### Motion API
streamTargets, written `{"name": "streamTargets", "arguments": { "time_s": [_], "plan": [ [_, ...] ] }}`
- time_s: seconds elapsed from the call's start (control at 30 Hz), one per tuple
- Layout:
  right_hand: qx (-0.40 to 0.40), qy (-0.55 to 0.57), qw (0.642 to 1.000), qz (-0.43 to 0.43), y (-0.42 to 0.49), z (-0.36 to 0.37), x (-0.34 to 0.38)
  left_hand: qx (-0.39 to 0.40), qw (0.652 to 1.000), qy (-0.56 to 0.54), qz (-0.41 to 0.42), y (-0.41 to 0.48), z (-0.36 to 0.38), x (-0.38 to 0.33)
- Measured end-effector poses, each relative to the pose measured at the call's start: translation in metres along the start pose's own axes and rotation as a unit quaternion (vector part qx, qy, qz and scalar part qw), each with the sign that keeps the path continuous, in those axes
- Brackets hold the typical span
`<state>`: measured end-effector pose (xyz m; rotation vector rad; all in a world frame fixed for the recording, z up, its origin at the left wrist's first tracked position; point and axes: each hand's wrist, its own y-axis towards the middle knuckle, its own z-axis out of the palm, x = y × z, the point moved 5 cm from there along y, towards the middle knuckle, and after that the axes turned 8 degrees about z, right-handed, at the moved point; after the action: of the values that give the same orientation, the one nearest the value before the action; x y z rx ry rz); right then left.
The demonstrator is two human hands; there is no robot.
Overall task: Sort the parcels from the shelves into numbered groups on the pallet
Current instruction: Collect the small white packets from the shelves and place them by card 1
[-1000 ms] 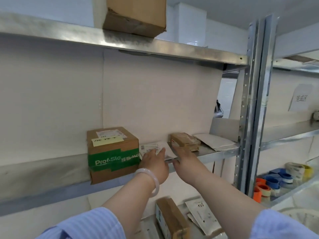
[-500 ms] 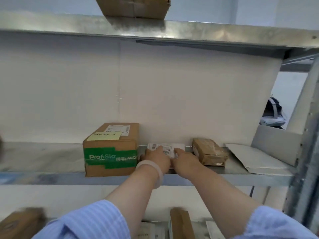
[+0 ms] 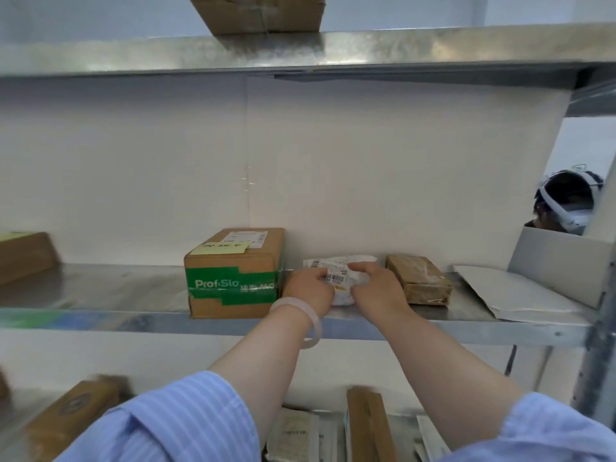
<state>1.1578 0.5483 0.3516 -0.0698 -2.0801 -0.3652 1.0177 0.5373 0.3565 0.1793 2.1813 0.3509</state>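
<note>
1. White parcel (image 3: 336,263) sits on the middle shelf (image 3: 100,288), near the front edge, between the green-taped box (image 3: 233,275) and the small brown box (image 3: 418,278).
2. Change: a second ago both hands were only reaching in. Half a second ago they lay on the parcel while it was flat. Now the fingers curl in on it and the bag is bunched up between them.
3. Grip: left hand (image 3: 308,290) grasps the parcel's left end and right hand (image 3: 378,290) grasps its right end.
4. Meaning, as a judgement: the pick has started. The parcel seems to rest on the shelf, though I can't tell if it is lifted clear. Carrying it over and grouping it are not yet done, and the pallet is out of view.
5. Look: a soft white poly bag, crumpled and likely light and floppy. A barcode label (image 3: 335,278) with a yellow strip faces up, but its digits are too small to read.
</note>
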Motion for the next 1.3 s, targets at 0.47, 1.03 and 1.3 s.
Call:
{"name": "streamTargets", "arguments": {
  "time_s": [0.47,1.03,1.3],
  "plan": [
    [-0.043,0.165,0.985,-0.034,-0.038,-0.035,-0.005,-0.115,0.972,-0.203,-0.007,-0.035,-0.005,-0.004],
    [0.096,0.273,0.934,-0.209,-0.119,0.048,0.146,-0.257,0.941,-0.164,0.15,-0.124,-0.192,-0.001],
    [0.294,0.232,0.906,-0.198,-0.244,0.226,0.227,-0.315,0.946,-0.031,0.074,-0.263,-0.342,0.129]
  ]
}}
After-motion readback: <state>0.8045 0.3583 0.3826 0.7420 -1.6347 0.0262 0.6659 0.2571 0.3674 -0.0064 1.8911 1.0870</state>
